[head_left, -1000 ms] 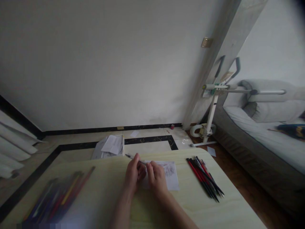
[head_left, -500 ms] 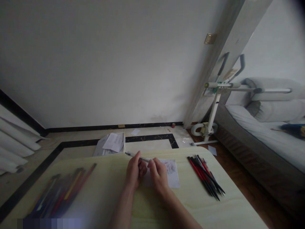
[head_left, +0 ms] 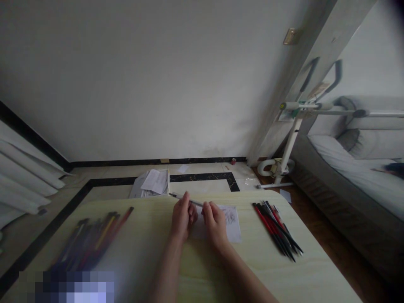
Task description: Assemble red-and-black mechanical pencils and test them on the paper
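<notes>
Both of my hands grip one slim pen (head_left: 196, 203) above the table, its dark end pointing to the left. My left hand (head_left: 183, 215) is closed round the dark-ended half. My right hand (head_left: 214, 221) pinches the other end, which its fingers hide. Beneath the hands lies a small white sheet of paper (head_left: 233, 231) with dark scribbles on it, partly covered by them. To the right rests a bundle of red and black pens (head_left: 276, 227). On the left is a blurred spread of pens in several colours (head_left: 91, 240).
The pale wooden table (head_left: 315, 273) has a rounded far right corner. Beyond its far edge, a box of papers (head_left: 154, 182) sits on the tiled floor. A white exercise machine (head_left: 288, 143) and a grey sofa (head_left: 331, 176) stand at the right, a white curtain (head_left: 22, 176) at the left.
The whole view has shifted slightly, so the table and things on it appear a little higher and further right. Both hands keep their hold on the pen.
</notes>
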A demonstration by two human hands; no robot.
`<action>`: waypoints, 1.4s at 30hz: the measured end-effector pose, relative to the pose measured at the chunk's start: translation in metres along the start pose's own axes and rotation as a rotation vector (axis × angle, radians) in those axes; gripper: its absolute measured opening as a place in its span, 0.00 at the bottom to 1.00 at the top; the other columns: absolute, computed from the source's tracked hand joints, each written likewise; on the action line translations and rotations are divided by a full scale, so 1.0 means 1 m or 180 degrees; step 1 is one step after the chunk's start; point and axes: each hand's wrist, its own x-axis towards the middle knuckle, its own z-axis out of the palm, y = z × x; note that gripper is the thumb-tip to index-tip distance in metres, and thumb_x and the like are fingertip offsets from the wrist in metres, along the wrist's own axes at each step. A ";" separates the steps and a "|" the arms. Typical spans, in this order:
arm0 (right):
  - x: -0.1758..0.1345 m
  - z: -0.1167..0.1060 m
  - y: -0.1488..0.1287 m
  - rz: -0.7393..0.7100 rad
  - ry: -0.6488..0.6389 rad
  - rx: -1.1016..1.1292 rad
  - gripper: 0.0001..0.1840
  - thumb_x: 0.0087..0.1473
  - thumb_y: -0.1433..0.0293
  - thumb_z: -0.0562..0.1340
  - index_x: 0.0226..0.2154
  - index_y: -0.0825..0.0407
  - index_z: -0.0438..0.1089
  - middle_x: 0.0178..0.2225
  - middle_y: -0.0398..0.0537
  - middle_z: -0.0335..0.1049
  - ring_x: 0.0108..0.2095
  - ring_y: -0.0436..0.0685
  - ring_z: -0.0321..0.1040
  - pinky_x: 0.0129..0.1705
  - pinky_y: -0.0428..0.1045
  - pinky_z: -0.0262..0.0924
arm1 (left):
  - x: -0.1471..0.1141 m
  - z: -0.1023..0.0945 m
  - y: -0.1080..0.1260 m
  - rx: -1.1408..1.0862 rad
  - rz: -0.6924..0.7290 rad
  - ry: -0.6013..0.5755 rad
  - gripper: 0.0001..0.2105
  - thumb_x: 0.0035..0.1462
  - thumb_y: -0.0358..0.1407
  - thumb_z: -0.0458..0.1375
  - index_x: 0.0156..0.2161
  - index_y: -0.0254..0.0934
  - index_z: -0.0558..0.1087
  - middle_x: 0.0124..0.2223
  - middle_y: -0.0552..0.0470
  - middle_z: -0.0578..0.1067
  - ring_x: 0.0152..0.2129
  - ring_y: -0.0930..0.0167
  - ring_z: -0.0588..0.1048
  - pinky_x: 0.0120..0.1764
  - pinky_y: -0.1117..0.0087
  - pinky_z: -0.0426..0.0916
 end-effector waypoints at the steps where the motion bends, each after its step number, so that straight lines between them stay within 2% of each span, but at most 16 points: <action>1: 0.000 0.000 -0.001 0.0002 -0.0001 0.0014 0.19 0.55 0.61 0.49 0.19 0.54 0.59 0.16 0.39 0.56 0.19 0.48 0.53 0.22 0.44 0.45 | 0.000 0.000 0.000 0.0020 0.0025 0.0007 0.23 0.45 0.51 0.55 0.15 0.37 0.53 0.10 0.60 0.54 0.06 0.80 0.54 0.12 0.76 0.43; 8: 0.000 -0.003 -0.007 -0.0002 0.0001 0.0000 0.16 0.54 0.63 0.51 0.23 0.54 0.65 0.19 0.41 0.61 0.22 0.50 0.58 0.26 0.45 0.49 | 0.000 0.000 0.000 -0.0167 0.0059 -0.0058 0.22 0.46 0.50 0.55 0.15 0.37 0.53 0.11 0.60 0.54 0.07 0.80 0.54 0.13 0.75 0.44; 19: 0.001 -0.001 -0.005 0.0020 -0.0002 0.0064 0.10 0.52 0.65 0.54 0.27 0.55 0.66 0.23 0.44 0.66 0.25 0.51 0.62 0.28 0.45 0.53 | 0.002 -0.001 -0.001 -0.0273 0.0097 -0.0139 0.21 0.49 0.48 0.53 0.15 0.37 0.54 0.11 0.59 0.55 0.08 0.79 0.56 0.14 0.75 0.47; 22: 0.001 -0.001 -0.002 0.0038 0.0016 0.0103 0.10 0.51 0.66 0.55 0.30 0.55 0.66 0.22 0.42 0.64 0.23 0.50 0.60 0.26 0.44 0.53 | 0.004 -0.001 -0.002 -0.0323 0.0031 -0.0103 0.21 0.48 0.49 0.53 0.15 0.37 0.55 0.12 0.59 0.55 0.08 0.79 0.56 0.14 0.75 0.47; 26: 0.002 0.000 0.001 0.0111 0.0035 0.0177 0.11 0.49 0.65 0.57 0.34 0.54 0.65 0.17 0.36 0.55 0.19 0.48 0.54 0.21 0.43 0.49 | 0.005 -0.003 -0.005 -0.0270 0.0083 -0.0150 0.22 0.48 0.50 0.52 0.15 0.36 0.55 0.11 0.59 0.56 0.08 0.79 0.56 0.14 0.75 0.47; 33: 0.002 -0.001 0.002 0.0088 0.0079 0.0128 0.13 0.53 0.62 0.53 0.24 0.53 0.63 0.20 0.40 0.60 0.23 0.49 0.57 0.25 0.44 0.50 | 0.004 -0.001 -0.004 -0.0269 0.0106 -0.0170 0.21 0.50 0.48 0.52 0.15 0.36 0.56 0.11 0.58 0.57 0.07 0.78 0.56 0.13 0.75 0.47; 42: 0.001 -0.005 -0.002 -0.0028 0.0054 -0.0140 0.12 0.53 0.64 0.54 0.24 0.54 0.64 0.20 0.41 0.62 0.23 0.49 0.58 0.26 0.44 0.50 | 0.004 -0.002 -0.007 0.0217 0.0218 -0.0017 0.22 0.50 0.50 0.49 0.14 0.36 0.57 0.11 0.57 0.58 0.08 0.77 0.58 0.14 0.76 0.48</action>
